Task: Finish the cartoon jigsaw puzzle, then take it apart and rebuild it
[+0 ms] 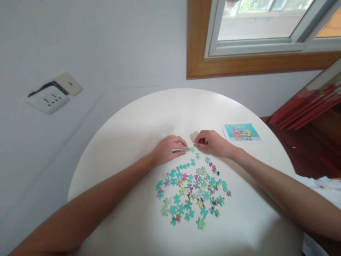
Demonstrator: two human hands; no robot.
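Okay, so the left hand [170, 150] has a narrow grip, fingertips right at a small green puzzle piece [191, 149]; can't tell if it's actually pinched. The right hand [213, 143] sits just beside it, fingers curled nearly closed, can't see whether they've got anything. Loose puzzle pieces [173, 209], flat and knobbly, lie nearer the person on a smooth, round white tabletop [112, 142]. Picture card [252, 134] to the right, plain wall [112, 42], wood-framed window [197, 42], red curtain [303, 103].

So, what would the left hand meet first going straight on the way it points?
The left hand would probably meet the green jigsaw piece just ahead; depth is unclear, and they may already touch.
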